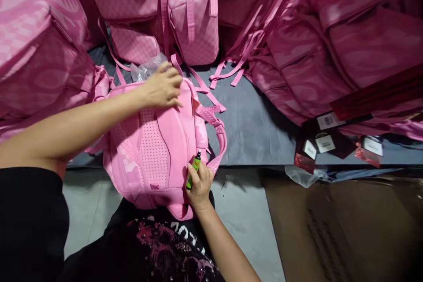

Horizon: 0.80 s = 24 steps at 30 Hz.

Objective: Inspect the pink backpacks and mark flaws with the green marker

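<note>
A pink backpack [175, 141] lies at the table's front edge with its padded, perforated back panel facing up and its lower end over my lap. My left hand [163, 86] is over the far end of the backpack, fingers loosely bent and thumb apart, with nothing visible in it. In my right hand [201, 185] is a small bright green tube [194, 171] with a black tip pointing away from me. That hand rests at the near right side of the backpack, beside a looped shoulder strap [222, 139]. Crumpled clear plastic [148, 68] shows just beyond my left hand.
Several pink bags stand along the back, among them a small checked bag [194, 22] and large backpacks at left [36, 53] and right [307, 61]. Tags [325, 142] hang over the edge of the grey-covered table [249, 119]. A brown cardboard box [330, 224] stands below right.
</note>
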### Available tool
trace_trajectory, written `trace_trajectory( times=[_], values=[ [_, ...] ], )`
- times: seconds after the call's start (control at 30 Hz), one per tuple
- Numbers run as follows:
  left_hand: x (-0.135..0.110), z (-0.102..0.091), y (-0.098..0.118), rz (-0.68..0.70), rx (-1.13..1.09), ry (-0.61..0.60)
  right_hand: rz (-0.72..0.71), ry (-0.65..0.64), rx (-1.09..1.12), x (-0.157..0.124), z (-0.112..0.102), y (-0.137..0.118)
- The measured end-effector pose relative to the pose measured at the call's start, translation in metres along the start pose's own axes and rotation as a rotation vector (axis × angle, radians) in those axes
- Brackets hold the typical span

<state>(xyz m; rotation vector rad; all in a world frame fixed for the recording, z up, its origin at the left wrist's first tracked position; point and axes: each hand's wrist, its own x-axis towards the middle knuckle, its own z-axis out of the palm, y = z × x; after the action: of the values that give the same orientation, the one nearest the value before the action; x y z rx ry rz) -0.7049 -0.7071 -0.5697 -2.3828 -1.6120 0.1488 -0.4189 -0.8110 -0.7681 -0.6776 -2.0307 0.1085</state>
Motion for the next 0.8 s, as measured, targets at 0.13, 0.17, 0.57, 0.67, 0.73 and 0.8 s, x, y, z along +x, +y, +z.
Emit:
trace_trajectory(
  times=[0.13,0.17,0.57,0.67,0.73,0.8],
  values=[
    [-0.005,-0.002,-0.002,-0.067,0.002,0.077,0.117,-0.021,0.163,0.019,-0.015,-0.003],
    [-0.008,-0.001,0.011,0.003,-0.03,0.06,0.172,-0.004,0.223,0.027,-0.019,-0.005],
    [-0.004,0.0,-0.004,0.005,-0.129,-0.027,0.448,0.15,0.4,0.06,0.007,-0.004],
    [-0.017,0.004,0.019,0.101,-0.145,-0.021,0.565,0.118,0.396,0.068,-0.003,-0.005],
    [-0.029,0.011,0.047,0.135,-0.163,0.008,0.597,0.153,0.419,0.082,-0.008,-0.006],
    [-0.04,0.019,0.07,0.116,-0.167,0.106,0.598,0.199,0.447,0.099,-0.007,-0.006]
  ],
)
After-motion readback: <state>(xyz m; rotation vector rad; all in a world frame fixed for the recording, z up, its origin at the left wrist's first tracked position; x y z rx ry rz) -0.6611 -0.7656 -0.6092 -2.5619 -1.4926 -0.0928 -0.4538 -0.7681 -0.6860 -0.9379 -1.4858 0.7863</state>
